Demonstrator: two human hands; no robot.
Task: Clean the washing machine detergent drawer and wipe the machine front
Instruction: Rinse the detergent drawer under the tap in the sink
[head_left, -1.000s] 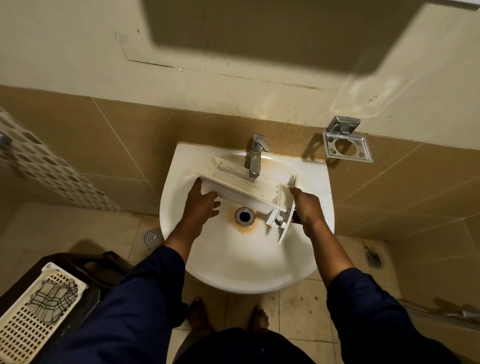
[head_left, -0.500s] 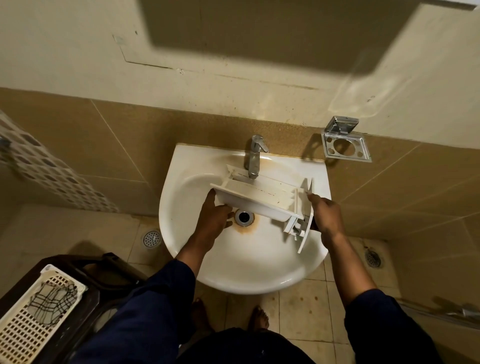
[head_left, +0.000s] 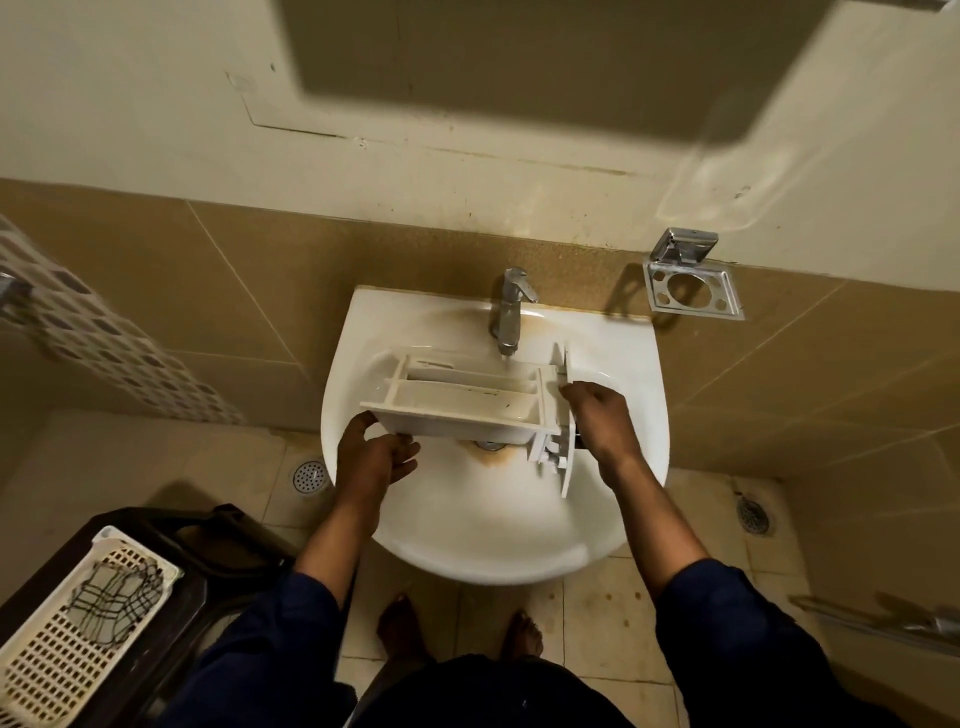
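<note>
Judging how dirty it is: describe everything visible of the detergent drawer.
The detergent drawer is white plastic: long compartments facing up, brownish grime inside, a flat front panel at its right end. It is held over the sink, below the tap; the left hand holds its left end, the right hand its panel end.

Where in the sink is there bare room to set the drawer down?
Bare: the near bowl of the sink, between the drain and the front rim, and the ledge left of the faucet. Crowded: under the faucet, where the drawer spans the bowl, with the left hand and right hand at its ends.
</note>
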